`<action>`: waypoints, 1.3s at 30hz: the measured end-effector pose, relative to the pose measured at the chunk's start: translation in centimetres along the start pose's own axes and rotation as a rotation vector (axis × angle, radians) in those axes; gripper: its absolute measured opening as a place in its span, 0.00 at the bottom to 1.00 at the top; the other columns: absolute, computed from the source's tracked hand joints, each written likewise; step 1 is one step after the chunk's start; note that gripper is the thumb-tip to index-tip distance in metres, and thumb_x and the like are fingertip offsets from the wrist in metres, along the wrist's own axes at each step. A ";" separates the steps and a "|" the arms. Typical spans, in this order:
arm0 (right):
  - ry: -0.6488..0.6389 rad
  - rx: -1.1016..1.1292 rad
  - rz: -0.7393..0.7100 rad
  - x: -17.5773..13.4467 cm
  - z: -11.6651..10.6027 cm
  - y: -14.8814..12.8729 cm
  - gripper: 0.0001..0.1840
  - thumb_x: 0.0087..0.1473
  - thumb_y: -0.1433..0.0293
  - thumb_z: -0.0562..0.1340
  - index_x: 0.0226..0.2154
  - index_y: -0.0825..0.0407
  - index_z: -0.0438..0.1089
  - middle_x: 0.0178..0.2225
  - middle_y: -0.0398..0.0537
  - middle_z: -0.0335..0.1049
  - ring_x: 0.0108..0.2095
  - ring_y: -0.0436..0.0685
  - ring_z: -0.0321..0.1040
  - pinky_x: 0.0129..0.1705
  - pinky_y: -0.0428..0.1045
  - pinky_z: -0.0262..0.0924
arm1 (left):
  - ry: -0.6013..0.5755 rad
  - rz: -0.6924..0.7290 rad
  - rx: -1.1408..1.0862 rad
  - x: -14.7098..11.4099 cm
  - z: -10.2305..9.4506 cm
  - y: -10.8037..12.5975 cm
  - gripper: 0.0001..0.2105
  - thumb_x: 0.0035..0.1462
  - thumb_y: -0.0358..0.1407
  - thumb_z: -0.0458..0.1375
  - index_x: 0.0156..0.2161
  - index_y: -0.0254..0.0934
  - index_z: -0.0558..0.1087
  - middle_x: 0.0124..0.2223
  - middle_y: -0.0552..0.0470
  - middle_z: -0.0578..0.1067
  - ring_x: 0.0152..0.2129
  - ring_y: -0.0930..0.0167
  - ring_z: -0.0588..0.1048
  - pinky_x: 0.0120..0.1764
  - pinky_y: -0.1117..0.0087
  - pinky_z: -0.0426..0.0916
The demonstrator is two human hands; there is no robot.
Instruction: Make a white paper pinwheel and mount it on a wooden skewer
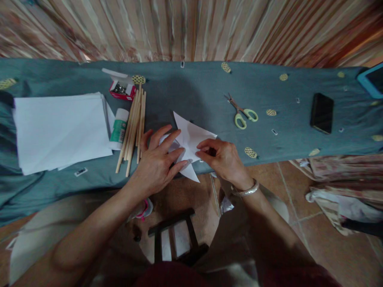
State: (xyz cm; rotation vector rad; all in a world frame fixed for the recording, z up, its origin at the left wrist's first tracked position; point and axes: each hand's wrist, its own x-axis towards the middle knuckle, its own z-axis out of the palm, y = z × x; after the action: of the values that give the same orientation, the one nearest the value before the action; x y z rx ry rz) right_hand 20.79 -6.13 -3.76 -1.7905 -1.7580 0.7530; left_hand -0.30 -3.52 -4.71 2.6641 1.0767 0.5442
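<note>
White paper point(194, 135) with sharp points, worked by two bare hands

Thin, smooth and creased, the paper lies at the near edge of a bench point(206, 85) draped in wrinkled blue-green cloth with yellow pineapple motifs; one lower tip juts past that edge. The left hand point(160, 157) is spread wide over the paper, and a curved part of it shows between the fingers. The right hand point(220, 155), its wrist ringed by a silvery bracelet point(247, 189), makes a narrow pinch at the paper; whether a fold is caught between thumb and forefinger, I cannot tell.

Just left of the left hand lies a bundle of slim, pale wooden sticks point(131, 133), beside a white-and-green cylindrical tube point(119, 129). Behind them, a small red cardboard box point(122, 94) stands open on shiny metal pieces. Farther left is a flat stack of white sheets point(62, 131). To the right rest scissors point(245, 114) with pale green loop handles.
</note>
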 end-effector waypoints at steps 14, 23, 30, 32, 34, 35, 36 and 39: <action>0.000 -0.005 -0.021 0.0 0.1 -0.1 0.05 0.50 0.73 0.67 0.33 0.50 0.77 0.29 0.43 0.79 0.31 0.53 0.75 0.34 0.47 0.65 | -0.011 0.000 0.029 0.0 0.8 -0.2 0.18 0.65 0.48 0.47 0.51 0.43 0.73 0.65 0.46 0.64 0.64 0.55 0.55 0.62 0.42 0.45; 0.008 -0.039 -0.048 0.0 0.3 -0.1 0.05 0.51 0.74 0.67 0.33 0.51 0.76 0.29 0.44 0.78 0.30 0.52 0.73 0.34 0.47 0.64 | 0.002 -0.025 -0.017 0.0 1.3 -0.3 0.18 0.65 0.48 0.48 0.50 0.41 0.73 0.64 0.45 0.65 0.66 0.55 0.51 0.63 0.40 0.38; 0.016 -0.086 -0.136 -0.3 -0.1 -0.1 0.05 0.52 0.72 0.66 0.35 0.52 0.76 0.30 0.46 0.77 0.32 0.55 0.73 0.38 0.50 0.65 | -0.002 -0.041 -0.002 0.0 1.3 -0.3 0.17 0.65 0.47 0.49 0.49 0.42 0.75 0.64 0.46 0.65 0.67 0.55 0.49 0.64 0.42 0.34; 0.050 -0.092 -0.146 0.0 -0.5 -0.2 0.07 0.53 0.70 0.66 0.37 0.52 0.76 0.31 0.47 0.78 0.33 0.56 0.73 0.39 0.51 0.66 | 0.008 -0.022 0.023 0.0 1.3 -0.3 0.17 0.65 0.47 0.50 0.49 0.42 0.74 0.64 0.46 0.65 0.67 0.54 0.49 0.64 0.41 0.35; 0.113 -0.092 -0.148 0.6 -0.8 -0.2 0.09 0.55 0.68 0.65 0.39 0.53 0.77 0.32 0.49 0.78 0.33 0.57 0.73 0.40 0.52 0.67 | 0.023 -0.001 0.051 -0.1 1.3 -0.2 0.18 0.65 0.47 0.50 0.49 0.41 0.74 0.64 0.45 0.65 0.67 0.54 0.49 0.64 0.39 0.35; 0.148 -0.096 -0.158 1.1 -0.9 -0.2 0.10 0.56 0.67 0.63 0.40 0.53 0.77 0.34 0.50 0.79 0.35 0.57 0.73 0.42 0.53 0.67 | 0.026 0.007 0.064 -0.1 1.4 -0.2 0.18 0.65 0.47 0.50 0.49 0.40 0.74 0.64 0.45 0.65 0.67 0.54 0.49 0.63 0.39 0.35; 0.180 -0.104 -0.175 1.6 -0.9 -0.2 0.11 0.58 0.68 0.62 0.42 0.53 0.76 0.36 0.51 0.79 0.38 0.58 0.73 0.44 0.54 0.67 | 0.026 0.013 0.075 -0.1 1.4 -0.2 0.18 0.65 0.47 0.50 0.50 0.40 0.74 0.64 0.44 0.65 0.67 0.54 0.49 0.63 0.38 0.35; 0.233 -0.148 -0.240 3.8 -0.7 0.2 0.14 0.59 0.71 0.58 0.46 0.54 0.75 0.46 0.55 0.77 0.48 0.61 0.71 0.53 0.57 0.64 | 0.034 0.022 0.090 -0.2 1.3 -0.1 0.18 0.64 0.47 0.51 0.50 0.38 0.74 0.64 0.43 0.65 0.67 0.53 0.50 0.63 0.38 0.35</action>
State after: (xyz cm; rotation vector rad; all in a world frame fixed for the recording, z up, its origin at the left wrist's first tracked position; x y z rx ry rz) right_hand 21.41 -2.28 -3.50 -1.6431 -1.8634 0.3114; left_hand 0.09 -3.65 -6.01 2.7568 1.1082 0.5593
